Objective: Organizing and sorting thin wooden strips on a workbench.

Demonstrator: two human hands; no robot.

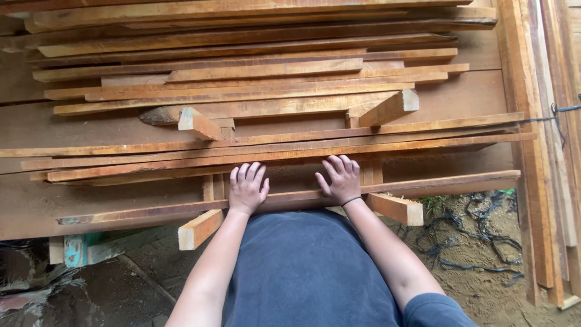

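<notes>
- Dark blue garment (308,272) fills the lower centre of the view; both forearms extend forward from it.
- Left hand (247,189): palm down, fingers straight, slightly spread, resting on a long wooden plank (423,184).
- Right hand (340,180): flat on the same plank, fingers fanned; dark band at the wrist.
- Thumb contact probably beneath the plank edge; not confirmable.
- Stacked timber strips (242,91) lie beyond.

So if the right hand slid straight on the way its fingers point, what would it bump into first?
Probably the long thin wooden strips lying crosswise just beyond the right hand, whose fingertips point up and away. Depth is hard to judge; they may already touch.
</notes>
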